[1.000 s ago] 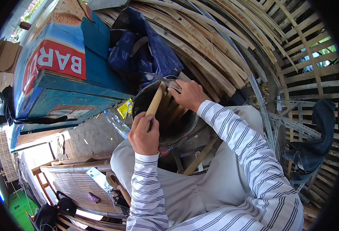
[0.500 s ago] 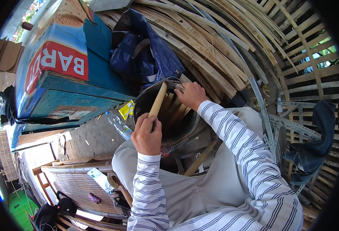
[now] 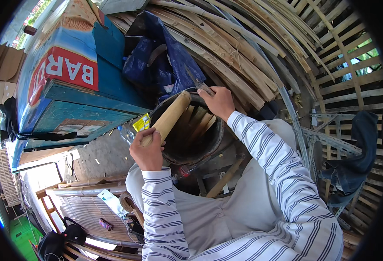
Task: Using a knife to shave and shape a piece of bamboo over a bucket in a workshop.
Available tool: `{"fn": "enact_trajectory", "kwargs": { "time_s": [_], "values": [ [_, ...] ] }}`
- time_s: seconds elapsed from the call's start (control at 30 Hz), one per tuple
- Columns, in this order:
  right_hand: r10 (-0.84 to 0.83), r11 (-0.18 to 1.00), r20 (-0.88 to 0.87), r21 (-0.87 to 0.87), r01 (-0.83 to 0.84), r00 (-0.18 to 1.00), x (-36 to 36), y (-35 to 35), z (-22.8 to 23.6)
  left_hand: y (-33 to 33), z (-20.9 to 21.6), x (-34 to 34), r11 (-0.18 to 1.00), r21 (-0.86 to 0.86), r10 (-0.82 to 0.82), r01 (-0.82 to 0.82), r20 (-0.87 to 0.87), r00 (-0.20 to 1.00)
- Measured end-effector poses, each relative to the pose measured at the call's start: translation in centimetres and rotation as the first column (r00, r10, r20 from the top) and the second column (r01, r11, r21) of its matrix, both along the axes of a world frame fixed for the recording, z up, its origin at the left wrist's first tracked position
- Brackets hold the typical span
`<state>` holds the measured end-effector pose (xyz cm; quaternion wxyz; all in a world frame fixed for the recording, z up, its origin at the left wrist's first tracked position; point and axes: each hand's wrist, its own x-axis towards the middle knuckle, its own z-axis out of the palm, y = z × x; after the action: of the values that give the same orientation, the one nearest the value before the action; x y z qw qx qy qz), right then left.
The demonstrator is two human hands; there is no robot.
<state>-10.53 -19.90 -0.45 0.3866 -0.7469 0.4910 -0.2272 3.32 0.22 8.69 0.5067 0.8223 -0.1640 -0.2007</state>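
My left hand [image 3: 147,150] is closed round the lower end of a pale split bamboo piece [image 3: 174,114]. The piece slants up and away, its far end over the rim of a dark bucket [image 3: 219,141] between my knees. Just right of that far end, my right hand [image 3: 220,104] grips the handle of a knife [image 3: 205,88]. Its narrow blade points up and left, apart from the bamboo, in front of a blue tarp bag. Several more bamboo pieces [image 3: 199,122] stand inside the bucket.
The blue tarp bag [image 3: 174,56] sits beyond the bucket, beside a painted blue wooden box [image 3: 91,98]. Long bamboo strips [image 3: 230,48] are heaped at the far right. A metal angle frame [image 3: 330,141] holds dark cloth. A bamboo bench [image 3: 87,209] stands on the left.
My left hand has shifted left and turned the bamboo so a broader face shows. The right hand has tilted the knife, and its blade now shows against the tarp bag.
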Motion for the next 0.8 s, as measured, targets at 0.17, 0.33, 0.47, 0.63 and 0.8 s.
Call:
{"fn": "enact_trajectory", "kwargs": {
  "time_s": [0.17,0.33,0.47,0.63,0.8],
  "values": [
    [0.035,0.999,-0.087,0.044,-0.031,0.996,-0.4,0.6,0.3,0.7,0.3,0.4,0.995,-0.1,-0.012,-0.013,-0.246,0.969],
    [0.024,0.991,-0.122,0.134,-0.007,0.992,-1.5,0.4,-1.1,1.5,-1.1,0.4,0.948,-0.218,-0.255,0.231,-0.087,0.963],
    [0.054,0.986,-0.156,0.166,-0.028,0.986,-2.6,0.3,-0.3,1.0,-1.5,-0.1,0.92,-0.139,-0.33,0.367,0.23,0.915],
    [0.11,0.983,-0.19,0.167,-0.078,0.976,-3.2,1.5,0.1,-0.6,-0.5,-1.6,0.933,-0.32,-0.202,0.166,-0.083,0.976],
    [0.114,0.986,-0.071,-0.114,-0.122,0.991,-3.3,3.2,0.1,-1.9,0.9,-1.8,0.952,-0.29,-0.136,0.099,-0.112,0.984]
  ]
}}
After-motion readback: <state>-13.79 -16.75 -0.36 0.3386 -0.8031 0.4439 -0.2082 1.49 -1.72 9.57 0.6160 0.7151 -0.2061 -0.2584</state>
